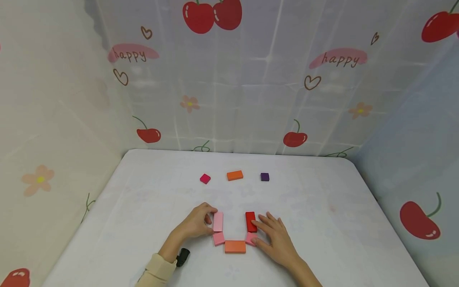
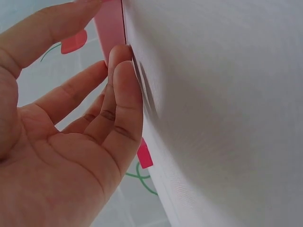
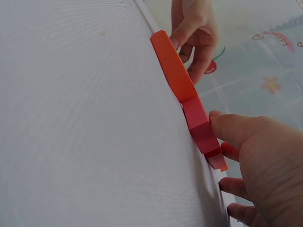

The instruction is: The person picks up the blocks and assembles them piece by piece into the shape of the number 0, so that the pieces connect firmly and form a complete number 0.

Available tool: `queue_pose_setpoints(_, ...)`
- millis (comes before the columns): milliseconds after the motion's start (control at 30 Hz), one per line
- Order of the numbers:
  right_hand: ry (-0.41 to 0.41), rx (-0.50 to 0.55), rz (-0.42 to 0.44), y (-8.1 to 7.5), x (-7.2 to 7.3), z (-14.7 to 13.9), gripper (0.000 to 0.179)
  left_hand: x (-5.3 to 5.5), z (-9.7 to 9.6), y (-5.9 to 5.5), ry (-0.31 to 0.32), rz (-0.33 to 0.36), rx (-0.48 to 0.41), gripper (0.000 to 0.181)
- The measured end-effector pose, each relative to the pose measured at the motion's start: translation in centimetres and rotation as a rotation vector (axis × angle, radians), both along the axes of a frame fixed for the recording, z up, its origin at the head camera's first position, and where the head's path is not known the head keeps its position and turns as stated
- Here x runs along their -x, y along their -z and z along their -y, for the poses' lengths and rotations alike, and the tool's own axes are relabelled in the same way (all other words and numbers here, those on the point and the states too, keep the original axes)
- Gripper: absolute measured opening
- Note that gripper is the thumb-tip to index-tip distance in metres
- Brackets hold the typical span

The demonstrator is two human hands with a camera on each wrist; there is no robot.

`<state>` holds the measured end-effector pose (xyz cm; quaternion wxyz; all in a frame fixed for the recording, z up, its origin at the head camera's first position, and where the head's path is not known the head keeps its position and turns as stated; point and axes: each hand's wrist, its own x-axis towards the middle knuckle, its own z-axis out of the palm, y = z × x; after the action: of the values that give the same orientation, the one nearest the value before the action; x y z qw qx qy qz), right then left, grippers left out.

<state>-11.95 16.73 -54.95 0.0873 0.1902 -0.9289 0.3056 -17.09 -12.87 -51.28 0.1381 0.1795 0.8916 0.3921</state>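
Observation:
A long pink block (image 1: 218, 221) lies on the white table, with my left hand (image 1: 197, 222) along its left side. The index fingertip touches its far corner and the thumb its near corner. My right hand (image 1: 275, 239) rests beside a red block (image 1: 251, 221), the index finger touching it. Its thumb touches a small pink block (image 1: 250, 238) just below the red one. Another small pink block (image 1: 218, 238) sits slightly turned below the long pink one. An orange block (image 1: 235, 247) joins the two sides at the front, forming a U shape.
Farther back on the table stand a magenta block (image 1: 205, 178), a second orange block (image 1: 234, 175) and a purple block (image 1: 264, 177), spaced apart in a row. Behind the table edge hangs a curtain (image 1: 244, 107) printed with cherries. A black strap piece (image 1: 183, 257) is at the left wrist.

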Motion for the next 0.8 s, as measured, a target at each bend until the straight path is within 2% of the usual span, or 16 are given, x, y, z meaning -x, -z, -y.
queue_pose_setpoints(167, 0.0, 0.003, -0.002, 0.0, 0.0, 0.0, 0.052, -0.2, 0.2, 0.0, -0.013, -0.012, 0.011, 0.063)
queue_pose_setpoints(300, 0.001, 0.001, 0.005, 0.0, -0.1, 0.1, 0.052, -1.0, 0.4, -0.1, -0.069, -0.034, 0.009, 0.07)
queue_pose_setpoints(467, 0.006, -0.002, 0.007, -0.1, 0.0, 0.1, 0.052, -2.5, -0.1, -0.5, -0.15, -0.052, -0.108, 0.071)
queue_pose_setpoints(600, 0.008, -0.007, 0.015, -0.1, 0.1, 0.1, 0.052, -3.9, -1.1, -0.7, -0.173, -0.051, -0.19, 0.068)
queue_pose_setpoints(700, 0.011, -0.012, 0.022, -0.1, 0.1, 0.1, 0.052, -4.8, -1.7, -0.5, -0.171, -0.062, -0.175, 0.067)
queue_pose_setpoints(800, 0.012, -0.011, 0.018, -0.1, 0.0, 0.1, 0.052, -5.3, -2.1, -0.2, -0.177, -0.083, -0.105, 0.067)
